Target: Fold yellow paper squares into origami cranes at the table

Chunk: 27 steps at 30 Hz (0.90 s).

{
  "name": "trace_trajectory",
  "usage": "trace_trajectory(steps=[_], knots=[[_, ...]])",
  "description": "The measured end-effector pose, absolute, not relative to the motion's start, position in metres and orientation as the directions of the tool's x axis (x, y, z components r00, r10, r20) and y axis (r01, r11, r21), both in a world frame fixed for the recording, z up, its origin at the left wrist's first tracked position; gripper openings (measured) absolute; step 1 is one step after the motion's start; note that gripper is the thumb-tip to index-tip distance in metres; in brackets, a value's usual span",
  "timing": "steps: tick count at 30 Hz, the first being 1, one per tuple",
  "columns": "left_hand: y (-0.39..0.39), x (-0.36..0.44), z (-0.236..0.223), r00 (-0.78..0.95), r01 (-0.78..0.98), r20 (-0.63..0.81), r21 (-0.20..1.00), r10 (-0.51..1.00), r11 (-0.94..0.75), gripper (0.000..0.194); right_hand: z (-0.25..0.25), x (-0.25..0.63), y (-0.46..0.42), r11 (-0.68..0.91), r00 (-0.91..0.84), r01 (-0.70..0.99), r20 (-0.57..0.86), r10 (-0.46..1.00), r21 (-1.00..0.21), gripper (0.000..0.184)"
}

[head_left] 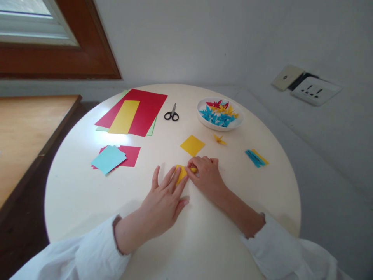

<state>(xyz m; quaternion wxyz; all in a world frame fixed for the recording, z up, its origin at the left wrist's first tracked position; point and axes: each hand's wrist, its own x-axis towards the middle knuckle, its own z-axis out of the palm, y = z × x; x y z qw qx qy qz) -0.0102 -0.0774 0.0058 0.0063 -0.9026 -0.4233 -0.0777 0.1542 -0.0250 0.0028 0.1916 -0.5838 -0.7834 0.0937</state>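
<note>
- Left hand [161,206]: palm down, fingers spread wide, its fingertips pressing a small paper piece against the surface; thumb held apart from it.
- Right hand [206,175]: fingers curled, thumb and forefinger drawn narrow, pinching the same piece at its right side.
- Yellow paper piece [181,174]: folded, matte, partly covered by fingers, exact outline hidden; lies between the two hands, under the left fingertips.
- Yellow square [192,146]: flat, one corner toward the person, just beyond the hands.
- Yellow folded figure [219,140]: pointed, several thin tips; beyond the right hand, near the dish.
- White dish [214,126]: round, shallow, smooth-walled, holding spiky folded figures [218,116] in blue, yellow and red.
- Blue folded strips [255,158]: narrow, lying together against a yellow paper, well to the right of the right hand.
- Scissors [171,114]: black handles, metal blades pointing away.
- Red sheet [145,109]: large, smooth, over pale green paper [152,127], with a yellow rectangle [124,116] on top.
- Light blue square [109,159]: uppermost on a loose stack with red paper [132,155], left of the left hand.
- Worktop [204,241]: round-edged, off-white, smooth.
</note>
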Motion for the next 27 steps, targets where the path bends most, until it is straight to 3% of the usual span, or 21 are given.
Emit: trace_trajectory(steps=[15, 23, 27], knots=[[-0.077, -0.011, 0.007, 0.635, 0.760, 0.140, 0.062, 0.760, -0.647, 0.047, 0.001, 0.166, -0.024, 0.254, -0.211, 0.912, 0.164, 0.964, -0.322, 0.017], [-0.077, -0.012, 0.005, 0.628, 0.766, 0.163, 0.044, 0.761, -0.642, 0.046, 0.003, 0.173, -0.022, 0.224, -0.195, 0.898, 0.114, 0.974, -0.379, 0.013], [-0.077, -0.012, 0.005, 0.630, 0.766, 0.150, 0.038, 0.762, -0.641, 0.046, 0.000, 0.177, -0.020, 0.272, -0.217, 0.864, 0.174, 0.961, -0.424, 0.017]])
